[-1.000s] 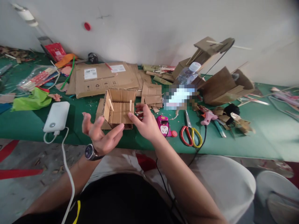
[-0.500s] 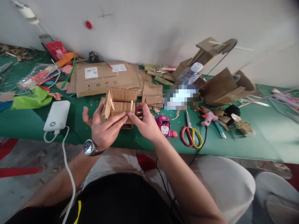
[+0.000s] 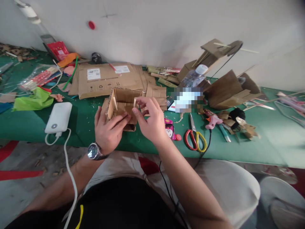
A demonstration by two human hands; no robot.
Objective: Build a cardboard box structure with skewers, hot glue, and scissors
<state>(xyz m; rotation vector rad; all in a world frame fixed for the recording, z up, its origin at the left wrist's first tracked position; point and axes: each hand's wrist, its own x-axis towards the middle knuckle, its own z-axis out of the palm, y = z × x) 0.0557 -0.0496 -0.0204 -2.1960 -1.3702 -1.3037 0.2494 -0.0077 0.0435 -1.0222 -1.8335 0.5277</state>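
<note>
A small open cardboard box stands near the front of the green table, with two short wooden sticks rising inside it. My left hand grips the box's left and near side, its fingers reaching over the cardboard, and a watch is on that wrist. At the box's right side, my right hand has thumb and index finger closed around the right wooden stick. The left wooden stick leans by the left wall, untouched. Parts of the box's near side are hidden behind my fingers.
Right of my hands lie scissors, a pink glue gun with a black cord, and a purple power socket. A white power bank lies left. Flat cardboard, a plastic bottle and a cardboard model stand behind.
My right hand has moved up from the box's near edge to the right stick and pinches it. The left hand has shifted slightly, its thumb drawing in against the box.
</note>
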